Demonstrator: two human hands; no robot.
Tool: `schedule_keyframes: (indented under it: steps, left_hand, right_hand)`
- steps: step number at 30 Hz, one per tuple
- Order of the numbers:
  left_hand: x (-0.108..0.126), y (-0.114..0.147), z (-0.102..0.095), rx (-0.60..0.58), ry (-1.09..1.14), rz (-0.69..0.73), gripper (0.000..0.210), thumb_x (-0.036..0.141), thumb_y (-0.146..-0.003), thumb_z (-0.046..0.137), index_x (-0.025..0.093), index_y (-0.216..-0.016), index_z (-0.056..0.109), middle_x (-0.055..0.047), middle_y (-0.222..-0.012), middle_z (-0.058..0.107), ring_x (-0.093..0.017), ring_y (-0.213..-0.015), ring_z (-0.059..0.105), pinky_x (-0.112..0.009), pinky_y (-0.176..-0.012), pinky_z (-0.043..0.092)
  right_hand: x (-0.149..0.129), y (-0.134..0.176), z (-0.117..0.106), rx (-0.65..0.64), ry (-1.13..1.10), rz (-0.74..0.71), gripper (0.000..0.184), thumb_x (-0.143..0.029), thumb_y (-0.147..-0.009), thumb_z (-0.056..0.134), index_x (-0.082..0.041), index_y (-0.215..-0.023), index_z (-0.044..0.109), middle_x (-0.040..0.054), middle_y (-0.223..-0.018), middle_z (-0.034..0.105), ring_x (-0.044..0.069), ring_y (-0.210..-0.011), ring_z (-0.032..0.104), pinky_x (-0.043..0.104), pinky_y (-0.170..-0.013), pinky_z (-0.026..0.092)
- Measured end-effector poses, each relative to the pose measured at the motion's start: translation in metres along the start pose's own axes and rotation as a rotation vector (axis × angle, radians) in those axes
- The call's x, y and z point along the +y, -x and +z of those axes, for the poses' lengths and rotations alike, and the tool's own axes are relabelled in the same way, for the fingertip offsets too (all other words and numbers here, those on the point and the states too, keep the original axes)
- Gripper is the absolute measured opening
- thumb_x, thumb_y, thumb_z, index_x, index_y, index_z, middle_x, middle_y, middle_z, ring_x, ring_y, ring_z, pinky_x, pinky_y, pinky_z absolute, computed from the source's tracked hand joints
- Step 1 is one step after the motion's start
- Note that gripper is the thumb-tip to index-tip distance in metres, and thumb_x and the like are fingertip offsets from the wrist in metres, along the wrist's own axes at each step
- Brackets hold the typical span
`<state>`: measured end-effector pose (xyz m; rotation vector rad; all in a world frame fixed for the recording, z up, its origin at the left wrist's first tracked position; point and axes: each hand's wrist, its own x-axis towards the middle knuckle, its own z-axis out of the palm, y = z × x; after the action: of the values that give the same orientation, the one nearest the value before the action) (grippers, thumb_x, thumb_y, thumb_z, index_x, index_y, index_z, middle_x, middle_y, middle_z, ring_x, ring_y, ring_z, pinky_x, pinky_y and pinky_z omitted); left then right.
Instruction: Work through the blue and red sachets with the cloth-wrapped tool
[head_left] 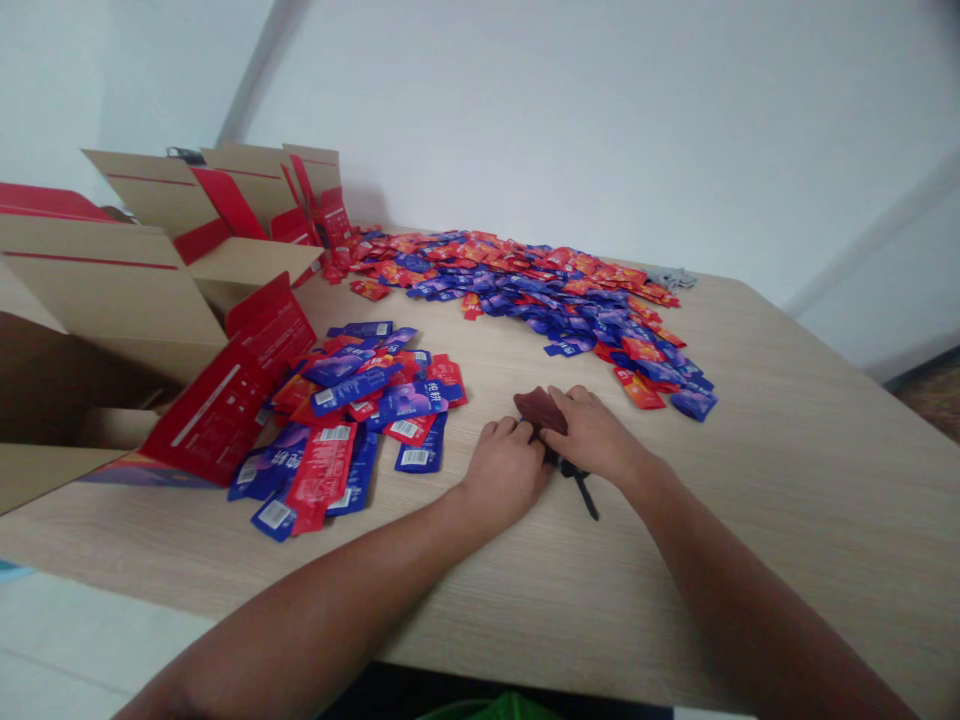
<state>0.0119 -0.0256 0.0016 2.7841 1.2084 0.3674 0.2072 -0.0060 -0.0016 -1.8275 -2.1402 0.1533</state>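
Note:
Both hands meet over the bare wood in the middle of the table, around a small brown, leather-like piece (541, 410). My right hand (596, 428) grips it from the right, thumb and fingers closed on it. From the left, my left hand (510, 465) has its fingers curled against its lower edge. A thin black strap or stick (587, 497) and other dark parts show below the hands; how they join the brown piece is hidden. Left of my hands lies a small heap of red and blue sachets (409, 400), some with barcodes facing up.
A long pile of red, orange and purple-blue sachets (555, 290) stretches across the back of the table (787, 480). Open red-and-brown cardboard boxes (225, 400) stand at the left with flaps spread. Some grey crumpled material (673, 278) lies at the back right, near the white wall.

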Motion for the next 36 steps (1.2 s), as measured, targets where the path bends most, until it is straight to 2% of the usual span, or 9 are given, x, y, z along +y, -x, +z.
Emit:
schedule_keyframes:
  steps: [3, 6, 11, 15, 18, 20, 25, 31, 36]
  left_hand:
    - [-0.001, 0.000, 0.004, 0.012, -0.006, 0.005, 0.030, 0.036, -0.105, 0.057, 0.020, -0.112, 0.081, -0.014, -0.117, 0.072, -0.032, -0.111, 0.063, -0.051, -0.099, 0.051]
    - [-0.002, 0.001, 0.006, 0.019, -0.013, 0.022, 0.030, 0.034, -0.105, 0.056, 0.020, -0.111, 0.081, -0.014, -0.116, 0.072, -0.031, -0.111, 0.064, -0.051, -0.101, 0.050]
    - [-0.002, 0.001, 0.003, 0.008, -0.002, 0.013, 0.031, 0.036, -0.106, 0.056, 0.019, -0.113, 0.081, -0.015, -0.119, 0.071, -0.033, -0.114, 0.063, -0.052, -0.103, 0.050]
    - [0.000, 0.001, -0.001, -0.039, 0.010, -0.008, 0.031, 0.036, -0.105, 0.056, 0.020, -0.113, 0.081, -0.015, -0.119, 0.072, -0.033, -0.115, 0.063, -0.052, -0.103, 0.050]
    - [0.001, 0.000, -0.003, -0.041, 0.002, -0.004, 0.031, 0.036, -0.104, 0.057, 0.019, -0.116, 0.080, -0.015, -0.122, 0.071, -0.033, -0.115, 0.062, -0.052, -0.103, 0.051]
    - [0.001, 0.001, -0.002, -0.032, -0.003, -0.002, 0.031, 0.036, -0.104, 0.058, 0.019, -0.119, 0.079, -0.015, -0.123, 0.071, -0.033, -0.114, 0.062, -0.052, -0.102, 0.051]
    - [0.000, 0.002, -0.001, -0.020, -0.015, -0.005, 0.029, 0.036, -0.104, 0.059, 0.019, -0.115, 0.080, -0.014, -0.119, 0.072, -0.032, -0.114, 0.062, -0.051, -0.104, 0.050]
    - [0.001, 0.002, -0.003, -0.019, -0.015, 0.001, 0.031, 0.037, -0.106, 0.055, 0.019, -0.111, 0.080, -0.012, -0.116, 0.072, -0.032, -0.114, 0.062, -0.050, -0.102, 0.050]
    - [0.001, 0.001, -0.006, -0.050, -0.003, -0.008, 0.029, 0.036, -0.105, 0.057, 0.019, -0.104, 0.080, -0.012, -0.117, 0.071, -0.032, -0.114, 0.062, -0.050, -0.102, 0.050]
  right_hand:
    - [-0.004, 0.006, 0.012, 0.121, -0.050, 0.034, 0.072, -0.029, -0.090, 0.067, -0.020, -0.159, 0.048, 0.0185, -0.136, 0.065, 0.037, -0.126, 0.061, 0.049, -0.108, 0.048]
    - [-0.006, 0.014, 0.021, 0.239, -0.063, 0.071, 0.067, -0.039, -0.095, 0.066, -0.016, -0.156, 0.050, 0.0212, -0.143, 0.063, 0.040, -0.132, 0.058, 0.055, -0.113, 0.046]
    - [-0.004, 0.016, 0.025, 0.226, -0.079, 0.102, 0.062, -0.049, -0.100, 0.061, -0.019, -0.153, 0.054, 0.0211, -0.144, 0.064, 0.042, -0.135, 0.057, 0.058, -0.114, 0.044]
    - [0.000, 0.009, 0.025, 0.185, -0.165, 0.181, 0.069, -0.038, -0.087, 0.073, -0.018, -0.150, 0.053, 0.0190, -0.132, 0.070, 0.040, -0.123, 0.064, 0.055, -0.107, 0.049]
    - [0.002, 0.006, 0.016, 0.246, -0.200, 0.178, 0.063, -0.029, -0.086, 0.071, -0.019, -0.146, 0.053, 0.0164, -0.129, 0.071, 0.036, -0.118, 0.066, 0.049, -0.103, 0.050]
    - [-0.001, 0.006, 0.008, 0.321, -0.045, 0.152, 0.062, -0.031, -0.089, 0.071, -0.016, -0.147, 0.052, 0.0214, -0.134, 0.067, 0.040, -0.126, 0.061, 0.053, -0.107, 0.046]
    - [-0.020, 0.011, -0.002, 0.161, 0.078, 0.029, 0.053, -0.037, -0.102, 0.060, -0.012, -0.148, 0.049, 0.0225, -0.129, 0.070, 0.039, -0.120, 0.063, 0.052, -0.105, 0.045]
    - [-0.016, 0.007, -0.001, -0.007, -0.172, -0.042, 0.024, -0.024, -0.102, 0.057, -0.019, -0.125, 0.060, 0.0109, -0.113, 0.075, 0.028, -0.103, 0.068, 0.039, -0.092, 0.049]
    - [-0.002, 0.004, 0.009, 0.085, -0.261, 0.005, 0.022, -0.029, -0.110, 0.045, -0.021, -0.108, 0.066, 0.0097, -0.108, 0.073, 0.025, -0.102, 0.066, 0.037, -0.091, 0.049]
